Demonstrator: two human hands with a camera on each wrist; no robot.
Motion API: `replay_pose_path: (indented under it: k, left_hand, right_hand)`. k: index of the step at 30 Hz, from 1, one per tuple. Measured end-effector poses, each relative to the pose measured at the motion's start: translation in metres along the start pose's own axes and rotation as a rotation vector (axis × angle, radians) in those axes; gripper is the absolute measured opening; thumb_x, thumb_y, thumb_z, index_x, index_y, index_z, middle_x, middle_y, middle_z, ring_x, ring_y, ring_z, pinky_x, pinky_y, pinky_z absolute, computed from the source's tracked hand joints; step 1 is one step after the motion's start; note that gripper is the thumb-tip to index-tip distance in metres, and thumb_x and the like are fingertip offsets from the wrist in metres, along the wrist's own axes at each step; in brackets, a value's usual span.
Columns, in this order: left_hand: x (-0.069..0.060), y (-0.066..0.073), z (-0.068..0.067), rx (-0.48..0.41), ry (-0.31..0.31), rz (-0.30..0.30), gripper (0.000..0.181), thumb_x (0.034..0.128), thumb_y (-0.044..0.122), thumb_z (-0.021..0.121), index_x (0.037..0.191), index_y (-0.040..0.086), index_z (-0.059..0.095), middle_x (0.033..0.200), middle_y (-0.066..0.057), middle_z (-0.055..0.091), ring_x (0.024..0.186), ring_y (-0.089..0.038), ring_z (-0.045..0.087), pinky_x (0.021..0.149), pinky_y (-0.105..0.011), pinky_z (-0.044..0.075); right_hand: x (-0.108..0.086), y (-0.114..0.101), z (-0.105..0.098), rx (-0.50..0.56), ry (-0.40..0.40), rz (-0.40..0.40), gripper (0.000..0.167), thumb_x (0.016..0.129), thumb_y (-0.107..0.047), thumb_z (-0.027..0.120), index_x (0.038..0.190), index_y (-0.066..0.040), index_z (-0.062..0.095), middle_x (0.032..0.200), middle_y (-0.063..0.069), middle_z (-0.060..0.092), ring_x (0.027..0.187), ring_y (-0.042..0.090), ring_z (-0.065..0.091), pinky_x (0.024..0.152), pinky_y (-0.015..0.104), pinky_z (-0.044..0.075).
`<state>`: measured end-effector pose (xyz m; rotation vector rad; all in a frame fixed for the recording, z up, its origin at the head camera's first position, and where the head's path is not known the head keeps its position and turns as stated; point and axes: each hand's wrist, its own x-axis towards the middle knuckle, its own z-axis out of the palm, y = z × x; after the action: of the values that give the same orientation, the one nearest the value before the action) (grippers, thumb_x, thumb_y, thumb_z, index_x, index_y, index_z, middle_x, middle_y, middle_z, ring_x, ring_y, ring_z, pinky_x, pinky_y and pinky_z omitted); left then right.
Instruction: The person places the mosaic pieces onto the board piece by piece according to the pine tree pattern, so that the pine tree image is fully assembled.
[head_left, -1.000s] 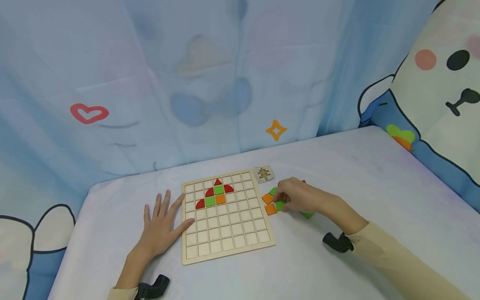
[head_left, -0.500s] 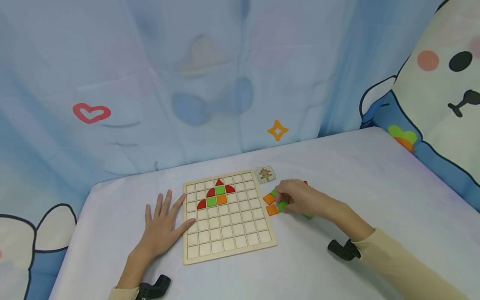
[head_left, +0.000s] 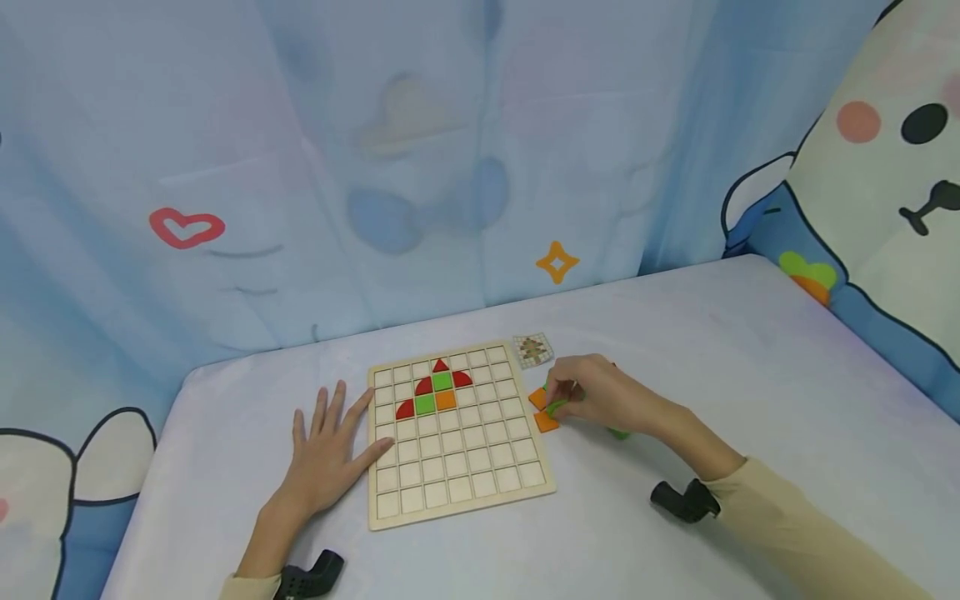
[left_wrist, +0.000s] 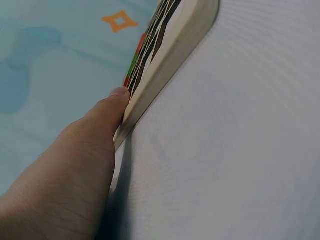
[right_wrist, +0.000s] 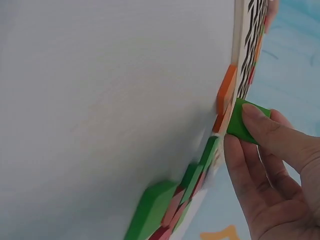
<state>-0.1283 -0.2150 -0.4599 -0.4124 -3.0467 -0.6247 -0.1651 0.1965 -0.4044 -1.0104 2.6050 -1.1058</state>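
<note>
My right hand (head_left: 600, 393) pinches a green square tile (right_wrist: 241, 120) between thumb and fingers, lifted off the table just right of the wooden grid board (head_left: 465, 467). Spread flat, my left hand (head_left: 322, 471) lies at the board's left side, its thumb and index fingertips touching the edge; in the left wrist view the thumb (left_wrist: 107, 112) lies against the board. In the board's upper cells sit a red triangle (head_left: 440, 366), several red quarter-round tiles (head_left: 406, 409), two green squares (head_left: 425, 404) and an orange square (head_left: 446, 400).
Two orange tiles (head_left: 546, 422) lie by the board's right edge. More green (right_wrist: 152, 207) and red tiles are under and beyond my right hand, partly hidden in the head view. A small pattern card (head_left: 532, 350) lies at the board's top right corner. A curtain (head_left: 300, 167) hangs behind the table.
My right hand has taken up a green tile from beside the orange ones and raised it slightly, tilting it and moving a little left. My left hand stays on the board's edge.
</note>
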Motion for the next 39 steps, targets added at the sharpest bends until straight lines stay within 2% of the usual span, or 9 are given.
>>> replay_pose_path:
  k: [4, 11, 19, 24, 33, 39]
  left_hand:
    - [0.000, -0.001, 0.000, -0.007, 0.005, 0.002, 0.083, 0.0983, 0.060, 0.060, 0.167, 0.022, 0.031, 0.173, -0.024, 0.012, 0.158, -0.050, 0.002, 0.117, -0.078, -0.005]
    - [0.001, -0.001, 0.001, -0.011, 0.007, 0.012, 0.083, 0.0984, 0.060, 0.060, 0.166, 0.022, 0.031, 0.173, -0.024, 0.012, 0.158, -0.050, 0.003, 0.117, -0.078, -0.005]
    - [0.001, 0.001, -0.002, -0.030, 0.008, 0.007, 0.082, 0.0985, 0.058, 0.061, 0.166, 0.021, 0.032, 0.172, -0.024, 0.013, 0.158, -0.049, 0.003, 0.117, -0.077, -0.005]
    - [0.001, 0.001, -0.003, -0.032, 0.005, 0.004, 0.082, 0.0986, 0.058, 0.061, 0.166, 0.021, 0.032, 0.172, -0.025, 0.013, 0.158, -0.050, 0.003, 0.117, -0.077, -0.005]
    - [0.000, 0.000, -0.001, -0.010, 0.005, 0.006, 0.083, 0.0985, 0.059, 0.061, 0.166, 0.021, 0.031, 0.172, -0.024, 0.013, 0.158, -0.050, 0.004, 0.117, -0.078, -0.003]
    - [0.003, 0.002, -0.001, -0.002, 0.009, 0.004, 0.083, 0.0982, 0.060, 0.061, 0.166, 0.022, 0.032, 0.172, -0.025, 0.014, 0.158, -0.051, 0.004, 0.117, -0.078, -0.004]
  right_hand:
    - [0.019, -0.008, 0.007, 0.041, -0.009, -0.015, 0.023, 0.084, 0.009, 0.082, 0.091, -0.010, 0.072, 0.093, -0.003, 0.070, 0.085, 0.014, 0.067, 0.078, 0.029, 0.059]
    - [0.059, -0.025, 0.022, 0.037, -0.026, -0.012, 0.016, 0.087, 0.005, 0.082, 0.095, -0.008, 0.076, 0.096, -0.002, 0.071, 0.087, 0.012, 0.065, 0.081, 0.027, 0.059]
    - [0.092, -0.029, 0.039, 0.035, -0.020, -0.033, 0.012, 0.090, 0.005, 0.078, 0.100, -0.003, 0.079, 0.098, 0.004, 0.073, 0.088, 0.015, 0.071, 0.080, 0.024, 0.060]
    - [0.098, -0.029, 0.047, 0.004, -0.030, -0.024, 0.013, 0.092, 0.006, 0.076, 0.102, -0.001, 0.080, 0.099, 0.007, 0.072, 0.087, 0.016, 0.069, 0.077, 0.023, 0.058]
    - [0.095, -0.032, 0.051, -0.034, -0.027, -0.033, 0.015, 0.092, 0.007, 0.075, 0.104, 0.000, 0.081, 0.098, 0.008, 0.071, 0.088, 0.017, 0.068, 0.074, 0.021, 0.057]
    - [0.096, -0.037, 0.052, -0.072, -0.024, 0.033, 0.015, 0.092, 0.006, 0.075, 0.104, 0.000, 0.081, 0.099, 0.007, 0.072, 0.093, 0.021, 0.067, 0.076, 0.022, 0.057]
